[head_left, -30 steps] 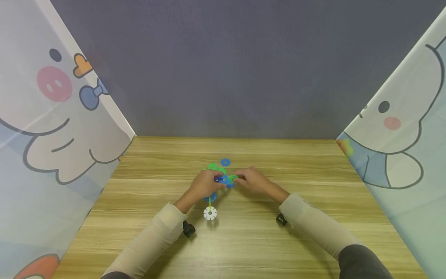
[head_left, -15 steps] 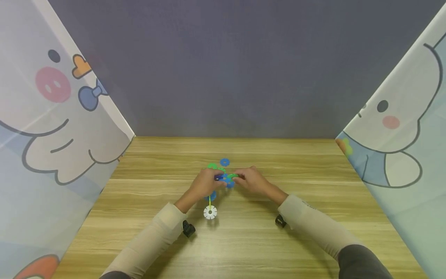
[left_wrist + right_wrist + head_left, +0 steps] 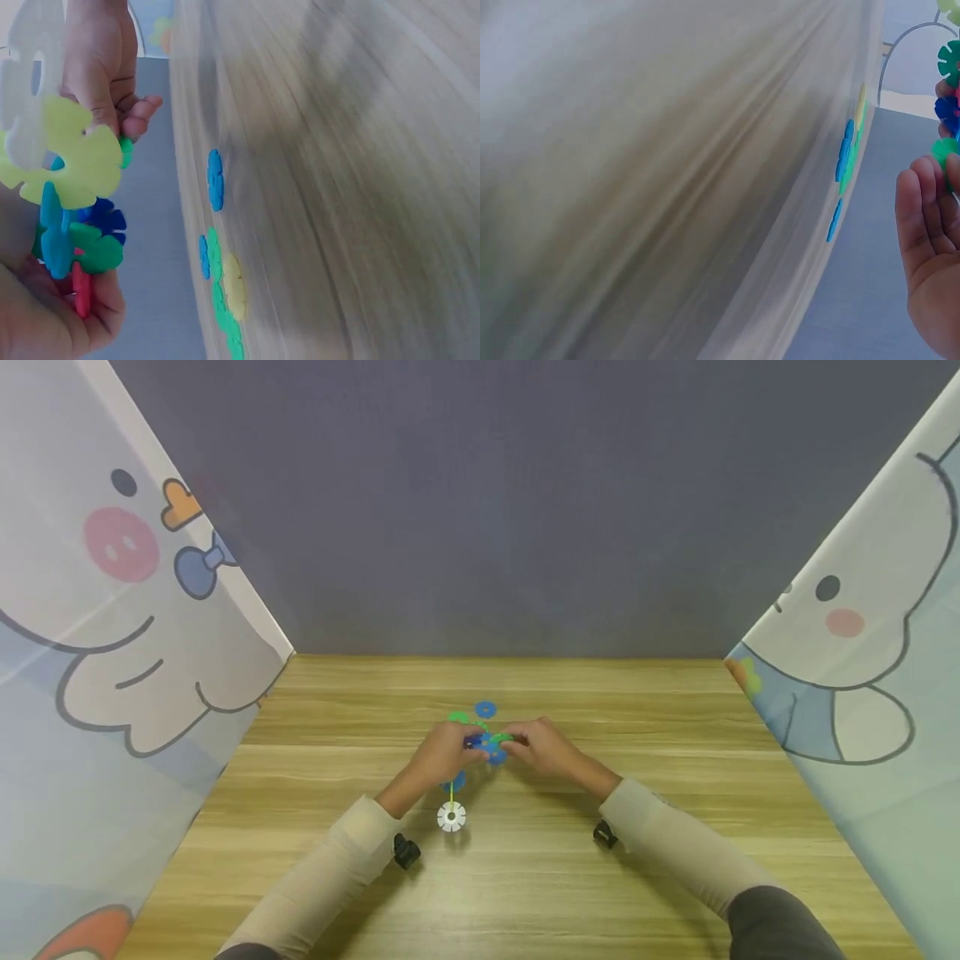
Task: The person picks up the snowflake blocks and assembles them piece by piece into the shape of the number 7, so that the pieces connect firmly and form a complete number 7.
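Observation:
My left hand grips a joined cluster of notched plastic discs above the table. A red disc sits at its fingers, with a dark blue disc and a dark green disc close by. Further along the cluster come a blue disc, a yellow disc and a white disc at the near end. My right hand pinches a bright green disc against the far side of the cluster. Fingers hide how that disc is joined.
Loose discs lie flat on the wooden table beyond the hands: a blue disc, a green disc and a pale yellow disc among them. A grey panel stands behind, with printed cartoon panels on both sides.
Both hands stay almost in place. The bright green disc at my right fingers has tilted from a flatter view to more edge-on.

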`<state>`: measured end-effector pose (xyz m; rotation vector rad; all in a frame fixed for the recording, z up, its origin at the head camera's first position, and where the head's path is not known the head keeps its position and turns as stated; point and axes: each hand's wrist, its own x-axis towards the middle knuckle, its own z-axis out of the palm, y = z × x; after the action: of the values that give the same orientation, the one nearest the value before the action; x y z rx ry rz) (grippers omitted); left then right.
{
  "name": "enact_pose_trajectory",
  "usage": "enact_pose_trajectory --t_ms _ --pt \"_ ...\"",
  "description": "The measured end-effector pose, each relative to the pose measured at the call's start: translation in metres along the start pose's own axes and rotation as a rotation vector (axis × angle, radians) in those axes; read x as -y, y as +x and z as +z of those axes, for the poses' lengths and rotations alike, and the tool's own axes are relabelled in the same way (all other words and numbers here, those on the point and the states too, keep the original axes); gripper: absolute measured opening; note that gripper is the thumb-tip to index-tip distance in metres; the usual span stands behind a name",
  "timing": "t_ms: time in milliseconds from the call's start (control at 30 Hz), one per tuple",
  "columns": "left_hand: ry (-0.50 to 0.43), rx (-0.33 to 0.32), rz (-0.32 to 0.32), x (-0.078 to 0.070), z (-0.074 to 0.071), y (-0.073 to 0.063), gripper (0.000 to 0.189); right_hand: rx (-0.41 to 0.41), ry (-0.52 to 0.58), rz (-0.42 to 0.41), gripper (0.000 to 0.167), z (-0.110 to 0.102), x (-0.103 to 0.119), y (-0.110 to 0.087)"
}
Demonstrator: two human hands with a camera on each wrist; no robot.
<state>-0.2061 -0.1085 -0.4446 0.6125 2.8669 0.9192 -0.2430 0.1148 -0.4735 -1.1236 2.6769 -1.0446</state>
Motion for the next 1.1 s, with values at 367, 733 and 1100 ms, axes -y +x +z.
enact_pose_trajectory --t_ms 367,733,1100 --pt "-0.033 0.023 -0.027 0.001 0.002 -0.004 0.048 0.045 -0.030 0.013 0.006 0.001 0.000 -0.002" --pt "-0.006 0.005 -0.076 0.006 -0.001 -0.006 0.049 0.133 0.029 0.038 0.011 -0.008 -0.003 0.002" --pt "-0.005 -0.011 -0.081 0.011 -0.003 -0.010 0.048 0.083 -0.051 0.111 0.015 -0.013 -0.013 0.016"
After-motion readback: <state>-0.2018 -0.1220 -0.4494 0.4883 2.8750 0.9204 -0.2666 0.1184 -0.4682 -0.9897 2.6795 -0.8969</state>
